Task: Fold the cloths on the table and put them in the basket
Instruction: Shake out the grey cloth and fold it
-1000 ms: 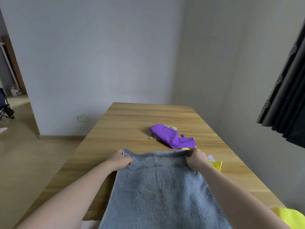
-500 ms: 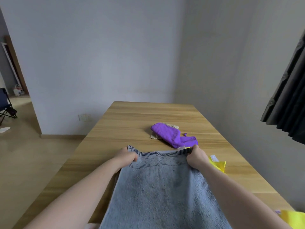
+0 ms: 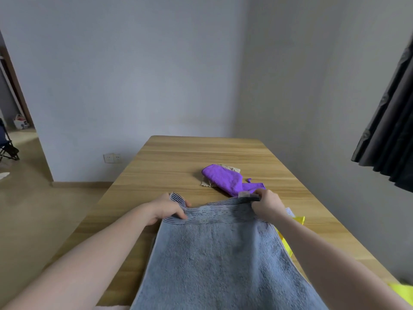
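Note:
A grey-blue towel (image 3: 219,253) with a striped far hem lies lengthwise on the wooden table (image 3: 178,166) and runs toward me. My left hand (image 3: 167,209) pinches the far left corner of the hem, which stands up off the table. My right hand (image 3: 267,203) pinches the far right corner, also lifted. A crumpled purple cloth (image 3: 230,180) lies just beyond the towel, on top of a beige cloth (image 3: 206,183). A yellow cloth (image 3: 292,229) peeks out from under my right forearm. No basket is in view.
More yellow fabric (image 3: 402,291) shows at the bottom right corner. A grey wall runs along the table's right side, with a dark curtain (image 3: 391,130) at the upper right. Open floor and a doorway lie to the left.
Both hands have raised the towel's far corners off the table; the hem now sags between them. The camera tilted slightly.

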Motion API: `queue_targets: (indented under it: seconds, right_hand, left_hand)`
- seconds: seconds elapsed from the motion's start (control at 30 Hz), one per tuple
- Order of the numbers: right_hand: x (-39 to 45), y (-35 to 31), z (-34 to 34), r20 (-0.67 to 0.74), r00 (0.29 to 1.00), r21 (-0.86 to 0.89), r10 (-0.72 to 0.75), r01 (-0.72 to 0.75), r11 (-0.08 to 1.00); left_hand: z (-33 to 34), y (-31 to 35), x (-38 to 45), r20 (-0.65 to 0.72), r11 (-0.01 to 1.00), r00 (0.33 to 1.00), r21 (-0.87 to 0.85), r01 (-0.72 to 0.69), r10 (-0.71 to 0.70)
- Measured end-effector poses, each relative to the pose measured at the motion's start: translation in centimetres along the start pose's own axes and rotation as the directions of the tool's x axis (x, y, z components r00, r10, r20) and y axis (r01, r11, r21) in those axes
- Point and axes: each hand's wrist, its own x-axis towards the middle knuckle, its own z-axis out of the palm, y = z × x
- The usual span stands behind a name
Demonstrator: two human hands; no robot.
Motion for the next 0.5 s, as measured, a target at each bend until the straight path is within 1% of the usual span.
queue_targets:
  seconds: [0.07,0.1,0.17,0.23,0.33,0.43,0.5]
  right_hand:
    - [-0.2,-0.2,-0.8,-0.066,0.997,0.101,-0.046,0.052,0.994]
    - [-0.2,-0.1,-1.2,-0.082,0.995,0.117,-0.054,0.064,0.991]
    - [0.0,0.2,-1.5,-0.054,0.998,0.07,-0.036,0.04,0.997]
    - [0.3,0.6,-1.6,0.017,1.0,-0.01,-0.008,0.008,1.0]
    - [0.3,1.0,-1.2,0.02,0.999,-0.104,-0.036,0.038,0.994]
    - [-0.2,0.7,-0.9,0.003,0.997,-0.104,-0.075,0.075,0.992]
    - [-0.4,0.1,-0.5,0.029,0.993,-0.102,-0.111,0.114,0.988]
  left_hand:
    - [-1.0,0.1,-0.1,-0.029,0.999,0.999,0.019,-0.032,0.032]
    - [-1.4,0.4,-0.3,-0.022,0.998,0.999,0.059,-0.032,0.033]
    - [-1.7,1.0,-0.6,-0.01,0.973,1.0,0.231,-0.014,0.017]
    - [-1.3,1.5,-0.4,-0.021,0.933,1.0,0.36,-0.004,0.013]
    - [0.2,2.1,-0.1,-0.004,0.881,1.0,0.473,-0.008,0.011]
    - [1.1,1.9,0.3,0.004,0.828,1.0,0.56,-0.005,0.003]
    - [1.3,1.7,0.6,0.045,0.829,0.999,0.559,-0.01,-0.018]
